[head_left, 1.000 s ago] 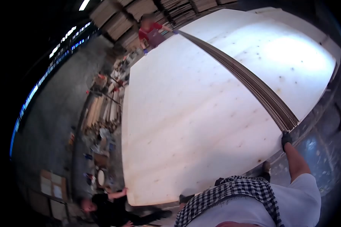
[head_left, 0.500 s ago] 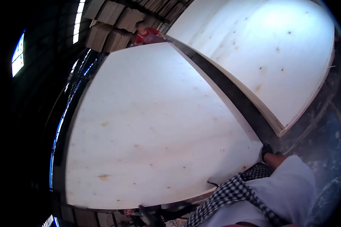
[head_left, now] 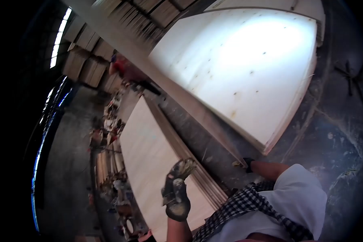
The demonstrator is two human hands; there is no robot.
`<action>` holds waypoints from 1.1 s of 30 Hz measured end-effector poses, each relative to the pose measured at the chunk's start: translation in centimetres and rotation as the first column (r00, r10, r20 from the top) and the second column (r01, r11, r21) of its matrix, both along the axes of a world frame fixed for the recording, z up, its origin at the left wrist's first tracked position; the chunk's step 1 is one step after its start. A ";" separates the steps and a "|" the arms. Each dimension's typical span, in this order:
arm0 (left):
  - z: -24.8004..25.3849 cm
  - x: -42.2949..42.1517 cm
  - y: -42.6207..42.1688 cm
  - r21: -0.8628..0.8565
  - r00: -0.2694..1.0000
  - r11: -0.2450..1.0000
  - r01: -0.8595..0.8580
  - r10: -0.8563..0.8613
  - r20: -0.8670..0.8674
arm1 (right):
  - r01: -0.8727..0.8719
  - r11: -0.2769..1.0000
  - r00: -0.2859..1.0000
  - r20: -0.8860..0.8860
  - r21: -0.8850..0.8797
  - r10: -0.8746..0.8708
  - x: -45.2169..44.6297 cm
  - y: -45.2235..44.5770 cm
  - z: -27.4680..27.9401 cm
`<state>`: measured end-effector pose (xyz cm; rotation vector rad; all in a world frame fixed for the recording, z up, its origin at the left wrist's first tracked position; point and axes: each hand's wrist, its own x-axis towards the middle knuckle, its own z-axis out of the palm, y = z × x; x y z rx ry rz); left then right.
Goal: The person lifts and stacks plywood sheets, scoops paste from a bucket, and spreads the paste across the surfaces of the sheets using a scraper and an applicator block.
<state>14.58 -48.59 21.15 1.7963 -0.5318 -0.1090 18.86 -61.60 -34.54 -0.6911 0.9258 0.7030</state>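
A large plywood sheet (head_left: 193,107) stands steeply tilted, seen almost edge-on, running from the upper left down to my right hand. My right hand (head_left: 249,164), in a dark glove, grips its near lower corner. My left hand (head_left: 176,193), in a worn, stained glove, is raised with nothing in it, its fingers bent and apart from the thumb. Below and behind the left hand lies a stack of pale boards (head_left: 145,133), its layered edge facing right. Whether the left glove touches the stack I cannot tell.
Another stack of pale sheets (head_left: 213,60) lies at the upper right. At the sheet's far end a person in red (head_left: 127,70) is blurred. Board piles (head_left: 84,66) stand behind. Scrap wood (head_left: 109,161) lies left of the near stack; dark bars (head_left: 349,78) lie right.
The wide sheet that lay flat in front of me has tipped up on edge to the right, uncovering the stack beneath. My left hand has come up into view. The far person has shifted left.
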 end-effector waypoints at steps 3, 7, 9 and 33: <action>-3.7 -1.7 0.1 -0.008 0.940 1.000 -0.027 0.023 -0.341 | -0.002 0.988 0.992 0.121 0.153 -0.017 -0.4 -2.7 3.3; -7.7 -0.8 8.0 0.123 0.894 0.992 -0.042 0.093 -0.439 | -0.102 0.971 0.934 0.356 0.215 0.019 -0.3 -3.0 8.1; -8.6 -1.1 9.3 -0.023 0.855 0.994 -0.102 0.076 -0.513 | -0.197 0.959 0.861 0.504 0.203 0.071 -1.4 -1.9 9.7; -19.3 15.6 14.6 -0.060 0.806 0.994 0.093 -0.111 -0.581 | 0.407 0.292 0.064 0.345 -0.866 0.936 10.0 -2.1 21.9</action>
